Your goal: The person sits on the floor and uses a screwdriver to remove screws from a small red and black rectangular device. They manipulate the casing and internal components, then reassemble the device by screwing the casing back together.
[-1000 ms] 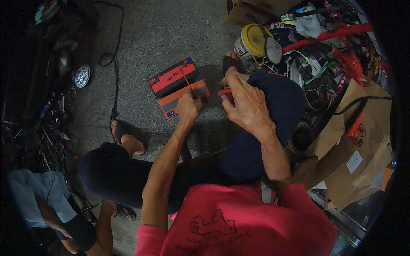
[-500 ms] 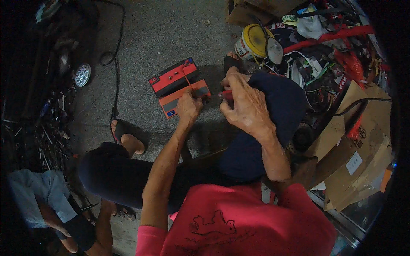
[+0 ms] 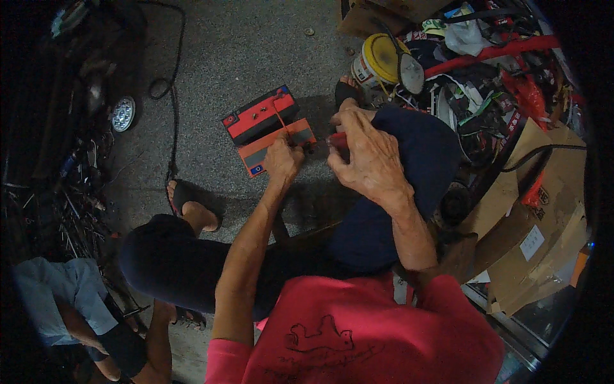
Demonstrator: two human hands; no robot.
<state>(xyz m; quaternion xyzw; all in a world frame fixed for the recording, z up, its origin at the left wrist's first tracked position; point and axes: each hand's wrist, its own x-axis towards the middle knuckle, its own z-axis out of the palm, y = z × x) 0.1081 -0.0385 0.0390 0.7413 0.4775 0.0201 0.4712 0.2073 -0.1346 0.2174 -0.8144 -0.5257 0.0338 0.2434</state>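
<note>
On the floor ahead lies a boxy red and black battery-like block, with two small dark pieces on its top. An orange and grey panel sits along its near side; whether it is part of the same block I cannot tell. A thin red strip or wire runs from the block's far right part down to my left hand, whose fingers are pinched at its near end, over the orange panel. To the right, my right hand is closed around a red-handled tool; its working end is not clear.
A yellow-lidded bucket and a round mirror stand by a heap of parts at the right. Torn cardboard lies nearer. A black cable and a round lamp are at left. Another person's leg shows lower left.
The red-handled tool has turned slightly within my right hand. My left hand stays at the strip, and the block has not moved noticeably.
</note>
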